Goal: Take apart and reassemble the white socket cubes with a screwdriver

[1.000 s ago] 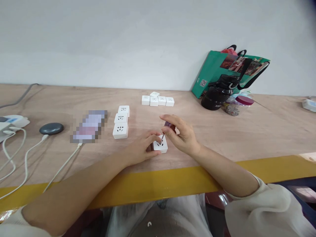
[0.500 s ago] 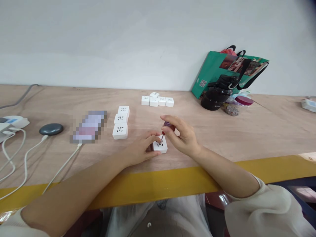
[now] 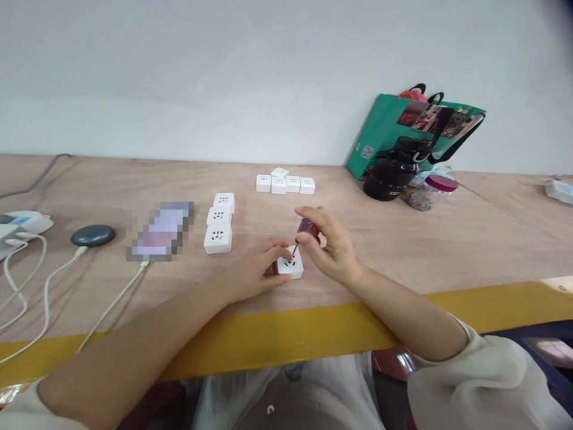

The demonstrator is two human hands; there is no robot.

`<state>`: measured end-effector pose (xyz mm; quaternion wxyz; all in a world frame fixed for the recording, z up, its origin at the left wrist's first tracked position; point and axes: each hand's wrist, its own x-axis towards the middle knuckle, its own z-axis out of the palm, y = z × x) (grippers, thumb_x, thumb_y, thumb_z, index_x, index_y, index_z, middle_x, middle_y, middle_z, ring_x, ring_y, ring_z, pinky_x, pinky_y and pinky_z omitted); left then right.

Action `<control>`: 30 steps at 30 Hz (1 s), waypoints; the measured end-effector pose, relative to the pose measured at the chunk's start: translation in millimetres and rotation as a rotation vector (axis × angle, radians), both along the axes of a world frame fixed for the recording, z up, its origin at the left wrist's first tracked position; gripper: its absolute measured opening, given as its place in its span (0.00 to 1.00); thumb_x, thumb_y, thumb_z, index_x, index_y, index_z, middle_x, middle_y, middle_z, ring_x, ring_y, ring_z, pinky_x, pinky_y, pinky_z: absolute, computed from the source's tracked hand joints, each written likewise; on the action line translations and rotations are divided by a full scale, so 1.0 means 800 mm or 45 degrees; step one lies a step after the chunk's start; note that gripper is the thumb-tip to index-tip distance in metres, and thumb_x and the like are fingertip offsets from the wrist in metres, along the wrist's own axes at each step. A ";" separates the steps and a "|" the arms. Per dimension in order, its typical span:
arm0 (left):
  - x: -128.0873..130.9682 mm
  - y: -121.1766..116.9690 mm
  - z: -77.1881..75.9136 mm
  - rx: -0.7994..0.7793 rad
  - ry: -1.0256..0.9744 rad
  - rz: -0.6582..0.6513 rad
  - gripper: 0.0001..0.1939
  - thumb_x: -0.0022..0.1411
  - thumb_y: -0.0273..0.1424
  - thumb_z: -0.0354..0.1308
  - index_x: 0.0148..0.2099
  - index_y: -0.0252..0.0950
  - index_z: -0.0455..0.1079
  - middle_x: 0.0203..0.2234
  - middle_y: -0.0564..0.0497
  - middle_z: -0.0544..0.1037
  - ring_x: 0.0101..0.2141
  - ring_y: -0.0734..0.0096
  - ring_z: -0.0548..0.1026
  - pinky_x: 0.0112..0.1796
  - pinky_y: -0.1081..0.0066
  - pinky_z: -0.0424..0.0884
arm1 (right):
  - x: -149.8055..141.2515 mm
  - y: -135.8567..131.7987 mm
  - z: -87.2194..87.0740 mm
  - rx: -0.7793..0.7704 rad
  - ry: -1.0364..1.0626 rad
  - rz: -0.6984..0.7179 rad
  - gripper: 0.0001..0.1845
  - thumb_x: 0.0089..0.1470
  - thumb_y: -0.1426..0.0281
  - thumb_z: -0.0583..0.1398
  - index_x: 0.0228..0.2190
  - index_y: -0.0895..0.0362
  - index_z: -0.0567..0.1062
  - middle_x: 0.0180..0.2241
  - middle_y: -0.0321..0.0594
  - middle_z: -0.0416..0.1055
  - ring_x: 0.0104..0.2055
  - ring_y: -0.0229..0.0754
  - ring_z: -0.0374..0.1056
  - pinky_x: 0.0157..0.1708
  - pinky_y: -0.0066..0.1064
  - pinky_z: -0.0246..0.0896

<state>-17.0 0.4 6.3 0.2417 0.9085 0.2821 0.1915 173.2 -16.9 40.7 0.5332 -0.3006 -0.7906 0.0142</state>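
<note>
A white power socket lies face up on the table near its front edge. My left hand grips it from the left, thumb and fingers closed round its sides. In my right hand is a screwdriver with a purple handle, pinched between thumb and fingers. The screwdriver leans to the right, and its thin shaft meets the middle of the socket's face. Whether a screw sits under the tip is too small to tell.
Left of my hands stands a column of white sockets; several more sockets sit near the wall. A phone, a dark round device and white cables lie at left. Back right are a black bottle and a green bag.
The screwdriver's handle has turned a little and tilted slightly to the right in my right hand, whose fingers have shifted. My left hand and the socket stay in place.
</note>
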 end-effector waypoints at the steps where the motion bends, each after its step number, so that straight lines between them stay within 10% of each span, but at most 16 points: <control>1: 0.000 0.000 0.000 0.007 -0.001 -0.002 0.13 0.61 0.34 0.57 0.47 0.41 0.61 0.55 0.47 0.63 0.54 0.60 0.64 0.53 0.58 0.63 | 0.000 0.000 -0.001 -0.019 0.010 0.024 0.16 0.60 0.70 0.50 0.50 0.51 0.64 0.30 0.36 0.69 0.28 0.36 0.66 0.27 0.31 0.66; 30: -0.001 0.001 -0.001 0.032 0.050 0.008 0.14 0.62 0.37 0.56 0.48 0.41 0.62 0.56 0.47 0.62 0.54 0.58 0.65 0.52 0.57 0.64 | 0.000 -0.003 -0.011 -0.184 0.058 0.026 0.20 0.60 0.68 0.51 0.54 0.49 0.59 0.34 0.37 0.70 0.29 0.36 0.67 0.26 0.30 0.67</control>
